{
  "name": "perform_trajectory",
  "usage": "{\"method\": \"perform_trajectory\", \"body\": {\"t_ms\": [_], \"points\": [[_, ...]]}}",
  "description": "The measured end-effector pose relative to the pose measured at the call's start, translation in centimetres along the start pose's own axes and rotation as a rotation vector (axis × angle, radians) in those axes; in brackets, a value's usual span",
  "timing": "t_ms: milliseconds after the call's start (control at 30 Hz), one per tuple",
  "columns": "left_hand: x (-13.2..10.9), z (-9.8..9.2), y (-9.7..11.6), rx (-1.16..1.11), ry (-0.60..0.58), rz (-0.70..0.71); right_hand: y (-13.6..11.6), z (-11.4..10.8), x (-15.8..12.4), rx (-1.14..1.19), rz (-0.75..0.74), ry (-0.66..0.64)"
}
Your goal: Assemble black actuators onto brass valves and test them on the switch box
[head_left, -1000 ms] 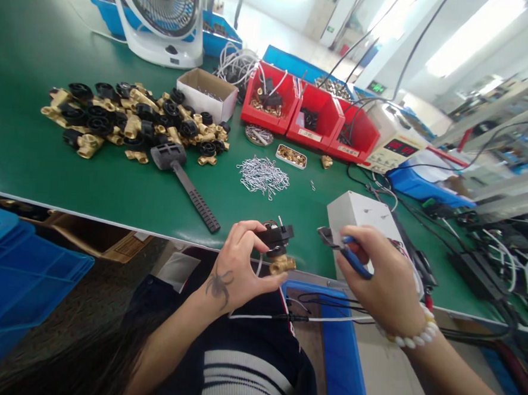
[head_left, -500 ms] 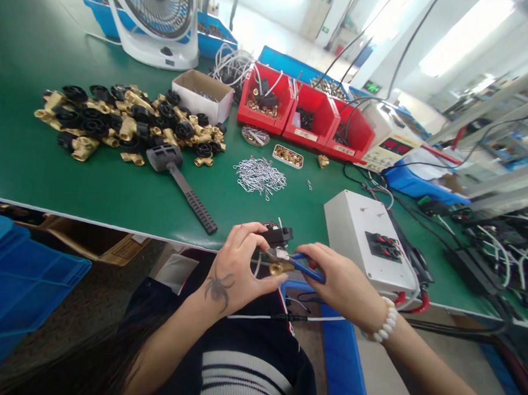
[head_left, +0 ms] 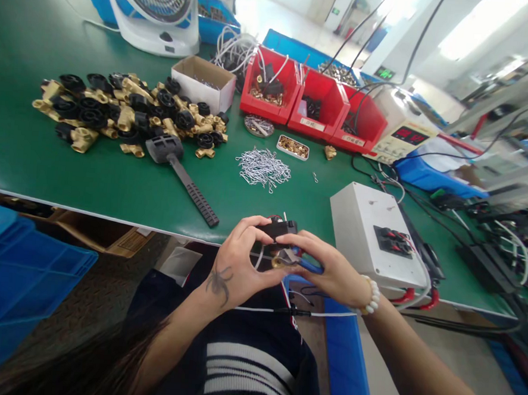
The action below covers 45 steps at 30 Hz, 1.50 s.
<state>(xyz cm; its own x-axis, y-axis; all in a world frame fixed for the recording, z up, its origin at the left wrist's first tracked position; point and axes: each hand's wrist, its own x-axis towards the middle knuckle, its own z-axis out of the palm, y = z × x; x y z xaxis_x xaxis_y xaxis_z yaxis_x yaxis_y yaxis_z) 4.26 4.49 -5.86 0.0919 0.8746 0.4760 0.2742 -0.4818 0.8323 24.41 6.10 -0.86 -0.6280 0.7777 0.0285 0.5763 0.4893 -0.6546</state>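
Observation:
My left hand is closed around a brass valve fitting with a black block on top, held just off the front of the table. A thin metal pin sticks up behind the block, and a white cable hangs below it. Blue-handled pliers are in my closed right hand, their metal jaws against the brass part of the fitting. The fingertips of that hand also reach the black block. Fingers partly hide where the jaws meet the fitting. Beyond the hands lies a pile of metal spring clips.
A black mallet lies by a heap of brass and black fittings. Red bins, a small tray of brass parts and a white carton stand behind. At right are a grey switch box and cables.
My right hand has shifted left with the pliers, and its fingers now touch the black block. My left hand still holds the fitting. The view has tilted slightly.

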Motion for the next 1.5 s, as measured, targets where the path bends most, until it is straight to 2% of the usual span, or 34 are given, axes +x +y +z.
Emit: {"method": "perform_trajectory", "body": {"t_ms": [233,367,433,533,567,667,700,733,833,867,900,1000,1033,1067,1167,1200,1233,1333,1367,1500], "points": [[-0.2,0.1,-0.2,0.001,0.027,0.046,0.0,0.1,0.3,0.011,-0.043,-0.006],[0.0,-0.2,-0.2,-0.038,0.014,0.002,-1.1,-0.4,-0.1,-0.036,0.037,0.052],[0.0,-0.3,-0.2,-0.044,0.012,-0.014,-1.9,-0.8,-0.7,-0.121,0.096,0.177],[-0.1,-0.2,-0.1,-0.041,0.015,-0.025,-2.7,-1.1,-1.6,-0.343,0.181,0.472],[-0.2,-0.1,-0.1,-0.035,0.017,-0.019,-2.8,-1.1,-1.8,-0.436,0.196,0.489],[-0.2,0.0,-0.1,-0.021,0.025,0.001,-2.8,-1.1,-2.2,-0.648,0.186,0.308],[-0.2,0.0,-0.1,-0.020,0.029,0.001,-2.8,-1.1,-2.3,-0.666,0.179,0.271],[-0.2,0.0,-0.1,-0.020,0.030,-0.001,-2.9,-1.2,-2.5,-0.660,0.175,0.292],[-0.1,0.0,-0.2,-0.022,0.032,-0.009,-3.0,-1.1,-2.7,-0.601,0.153,0.587],[-0.1,0.0,-0.2,-0.023,0.031,-0.009,-3.0,-1.0,-2.7,-0.606,0.145,0.639],[-0.1,0.0,-0.2,-0.023,0.030,-0.006,-2.9,-0.9,-2.7,-0.627,0.144,0.620],[-0.2,0.0,-0.3,-0.018,0.036,0.007,-2.7,-0.8,-2.4,-0.700,0.169,0.288],[-0.2,0.0,-0.3,-0.016,0.037,0.008,-2.7,-0.9,-2.3,-0.704,0.174,0.223],[-0.2,0.0,-0.3,-0.014,0.038,0.008,-2.7,-1.0,-2.2,-0.696,0.172,0.239],[-0.3,0.0,-0.3,-0.016,0.036,0.002,-2.7,-1.0,-2.2,-0.650,0.146,0.512],[-0.3,0.0,-0.3,-0.016,0.037,0.005,-2.7,-0.8,-2.2,-0.651,0.140,0.541],[-0.3,0.0,-0.3,-0.012,0.038,0.011,-2.6,-0.5,-2.2,-0.657,0.141,0.507],[-0.4,0.1,-0.4,0.006,0.031,0.029,-2.3,0.6,-2.0,-0.627,0.190,0.249],[-0.4,0.1,-0.4,0.013,0.032,0.029,-2.1,0.9,-1.9,-0.577,0.215,0.228],[-0.4,0.0,-0.2,0.089,0.069,0.046,-0.7,1.6,-1.0,-0.400,0.384,0.454]]}}
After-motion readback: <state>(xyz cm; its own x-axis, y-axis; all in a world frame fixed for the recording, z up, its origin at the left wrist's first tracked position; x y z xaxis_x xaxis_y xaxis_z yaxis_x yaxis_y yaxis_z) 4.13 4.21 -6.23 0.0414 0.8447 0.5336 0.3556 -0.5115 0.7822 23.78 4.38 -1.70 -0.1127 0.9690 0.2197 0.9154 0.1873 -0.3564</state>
